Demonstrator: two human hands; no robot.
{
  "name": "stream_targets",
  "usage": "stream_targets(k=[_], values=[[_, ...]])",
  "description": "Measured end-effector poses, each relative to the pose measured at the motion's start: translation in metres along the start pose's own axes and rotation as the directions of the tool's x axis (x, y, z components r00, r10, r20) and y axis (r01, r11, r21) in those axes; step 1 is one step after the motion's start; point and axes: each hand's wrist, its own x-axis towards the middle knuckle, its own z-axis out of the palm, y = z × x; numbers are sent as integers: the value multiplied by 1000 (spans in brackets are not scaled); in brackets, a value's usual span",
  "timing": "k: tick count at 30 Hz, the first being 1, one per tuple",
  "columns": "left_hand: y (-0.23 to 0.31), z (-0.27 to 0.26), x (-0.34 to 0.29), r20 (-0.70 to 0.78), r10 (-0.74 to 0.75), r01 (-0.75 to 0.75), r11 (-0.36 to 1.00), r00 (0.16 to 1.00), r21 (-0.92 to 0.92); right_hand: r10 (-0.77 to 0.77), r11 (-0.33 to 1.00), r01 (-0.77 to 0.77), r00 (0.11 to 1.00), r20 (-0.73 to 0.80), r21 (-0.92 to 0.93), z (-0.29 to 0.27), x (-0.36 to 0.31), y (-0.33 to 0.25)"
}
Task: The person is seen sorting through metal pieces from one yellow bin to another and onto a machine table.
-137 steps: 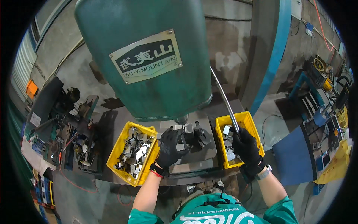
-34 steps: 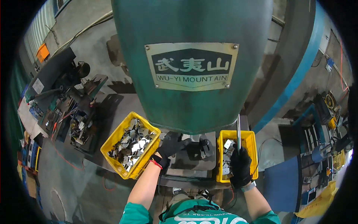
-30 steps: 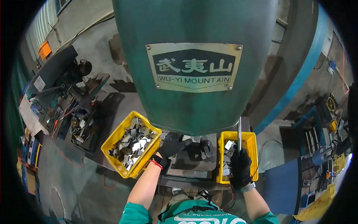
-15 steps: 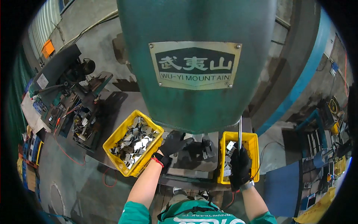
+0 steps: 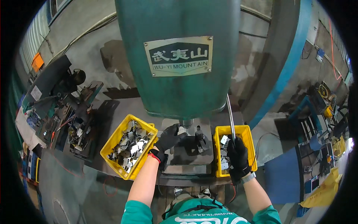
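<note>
My left hand (image 5: pixel 170 138), in a black glove, is at the work table (image 5: pixel 190 158) of a green drill press (image 5: pixel 179 93). Its thumb and fingers close around a small pale metal piece (image 5: pixel 181 130), mostly hidden, just under the spindle (image 5: pixel 186 123). Beside it a dark metal clamp block (image 5: pixel 201 140) stands on the table. My right hand (image 5: pixel 238 155), gloved in black too, wraps round the lower end of the long steel feed lever (image 5: pixel 230 116), above the right yellow bin (image 5: pixel 244 130). That bin holds some bent metal pieces (image 5: pixel 225 140).
Left of the press, a tilted yellow bin (image 5: pixel 109 143) is full of small bent metal brackets (image 5: pixel 131 145). Farther left stands another dark machine (image 5: pixel 56 87) with tools around it. A blue-edged pillar (image 5: pixel 278 74) rises behind at right; a blue panel (image 5: pixel 280 171) stands near it.
The view has shifted, so the press appears farther left and its spindle now shows. My left hand has moved farther in beneath the spindle. My right hand stays on the lever.
</note>
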Motion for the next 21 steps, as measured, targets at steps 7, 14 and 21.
stream_targets(k=[7, 14, 21], values=[[21, -10, -6, 40, -89, 87, 995, 995, 42, 127, 990, -128, 992, 29, 58, -5, -5, -17], [-3, -5, -2, 6, -90, 89, 992, 996, 88, 197, 938, -211, 977, 78, 275, -4, -9, -23], [4, -4, 0, 24, -101, 97, 986, 995, 134, 202, 933, -216, 976, 79, 288, -11, -11, -33]])
